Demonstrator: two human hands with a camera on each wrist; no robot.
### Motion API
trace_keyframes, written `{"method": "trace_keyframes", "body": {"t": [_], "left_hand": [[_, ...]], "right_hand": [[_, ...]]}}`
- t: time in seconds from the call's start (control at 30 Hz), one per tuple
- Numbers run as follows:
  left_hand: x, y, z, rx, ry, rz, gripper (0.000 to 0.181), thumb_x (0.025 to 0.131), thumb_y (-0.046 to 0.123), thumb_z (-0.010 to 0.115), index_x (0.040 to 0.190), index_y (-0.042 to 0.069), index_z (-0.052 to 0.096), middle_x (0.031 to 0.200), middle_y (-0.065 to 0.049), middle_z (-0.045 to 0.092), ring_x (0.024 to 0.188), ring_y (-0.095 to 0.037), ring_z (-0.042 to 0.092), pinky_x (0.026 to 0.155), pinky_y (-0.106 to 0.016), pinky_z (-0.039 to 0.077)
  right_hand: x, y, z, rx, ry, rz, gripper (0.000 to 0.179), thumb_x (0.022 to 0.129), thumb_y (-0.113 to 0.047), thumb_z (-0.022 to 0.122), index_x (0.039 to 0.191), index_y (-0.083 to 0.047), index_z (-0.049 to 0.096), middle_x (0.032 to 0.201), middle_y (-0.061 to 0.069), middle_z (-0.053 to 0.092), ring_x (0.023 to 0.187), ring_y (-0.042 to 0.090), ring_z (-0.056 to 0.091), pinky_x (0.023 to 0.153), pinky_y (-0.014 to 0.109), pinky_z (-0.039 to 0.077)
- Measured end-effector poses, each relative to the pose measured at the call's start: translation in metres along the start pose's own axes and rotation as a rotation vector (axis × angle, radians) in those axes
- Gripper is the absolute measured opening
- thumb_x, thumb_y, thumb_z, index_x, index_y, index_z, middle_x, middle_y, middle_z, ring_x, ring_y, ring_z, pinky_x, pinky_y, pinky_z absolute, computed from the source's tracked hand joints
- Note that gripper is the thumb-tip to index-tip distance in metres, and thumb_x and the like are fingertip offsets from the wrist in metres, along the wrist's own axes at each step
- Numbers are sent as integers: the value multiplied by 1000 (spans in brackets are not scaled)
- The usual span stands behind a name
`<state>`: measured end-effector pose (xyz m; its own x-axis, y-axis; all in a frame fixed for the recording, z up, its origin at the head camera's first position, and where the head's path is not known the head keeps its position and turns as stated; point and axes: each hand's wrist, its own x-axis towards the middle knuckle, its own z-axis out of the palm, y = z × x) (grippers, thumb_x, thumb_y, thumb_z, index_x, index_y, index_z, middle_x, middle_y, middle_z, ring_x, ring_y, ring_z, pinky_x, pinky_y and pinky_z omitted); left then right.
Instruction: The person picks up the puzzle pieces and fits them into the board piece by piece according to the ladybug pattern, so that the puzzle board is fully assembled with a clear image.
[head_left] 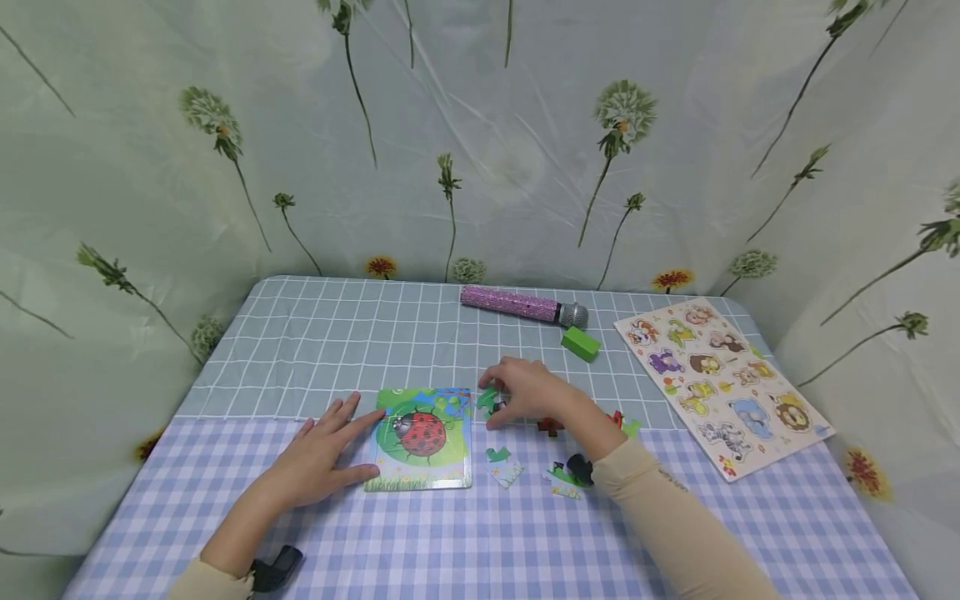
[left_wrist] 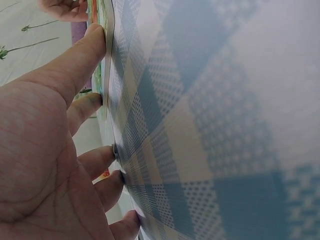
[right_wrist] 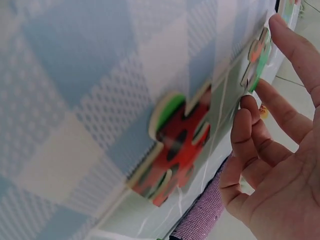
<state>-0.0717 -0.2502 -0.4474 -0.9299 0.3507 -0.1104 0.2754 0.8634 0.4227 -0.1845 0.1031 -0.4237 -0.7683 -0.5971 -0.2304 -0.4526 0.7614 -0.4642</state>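
A square ladybug picture board [head_left: 422, 439] lies flat at the table's middle. My left hand [head_left: 318, 458] rests at its left side, fingers spread, with the index finger and thumb touching its edge. To the board's right, my right hand [head_left: 528, 392] holds a green jigsaw piece [head_left: 487, 398] low at the table between thumb and fingertips. In the right wrist view, that piece [right_wrist: 257, 62] shows green and orange parts, and a red jigsaw piece [right_wrist: 175, 145] lies closer to the camera. A pale flowered jigsaw piece [head_left: 507, 473] lies below the right hand.
More jigsaw pieces, including a green and black one [head_left: 566, 479], lie around the right forearm. Behind are a glittery pink microphone [head_left: 517, 303] and a green block [head_left: 581, 343]. An animal puzzle board [head_left: 723, 387] lies at the right. Fabric with dandelions [head_left: 510, 150] hangs behind the table.
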Motion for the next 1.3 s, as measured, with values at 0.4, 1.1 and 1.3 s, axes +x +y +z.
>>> {"method": "trace_keyframes", "body": {"t": [0.4, 1.1, 1.3], "left_hand": [[-1, 2, 1, -23, 2, 10, 82, 92, 57, 80, 162, 26, 51, 174, -25, 31, 160, -56, 27, 117, -84, 27], [-3, 4, -1, 12, 25, 3, 80, 92, 56, 81, 160, 25, 53, 173, -26, 34, 158, -56, 30, 117, -83, 28], [-3, 5, -3, 14, 27, 0, 80, 92, 55, 81, 160, 24, 53, 173, -26, 34, 158, -56, 31, 117, -82, 29]], "right_hand": [[-3, 1, 4, -66, 40, -36, 51, 86, -29, 90, 134, -19, 74, 112, -4, 71, 107, 16, 67, 92, 47, 48], [-10, 4, 3, -85, 88, 6, 48, 86, -30, 90, 129, -14, 77, 105, 0, 73, 96, 16, 66, 87, 44, 54], [-9, 4, 3, -87, 95, -7, 46, 85, -30, 91, 126, -13, 77, 101, -1, 73, 93, 15, 64, 84, 40, 54]]}}
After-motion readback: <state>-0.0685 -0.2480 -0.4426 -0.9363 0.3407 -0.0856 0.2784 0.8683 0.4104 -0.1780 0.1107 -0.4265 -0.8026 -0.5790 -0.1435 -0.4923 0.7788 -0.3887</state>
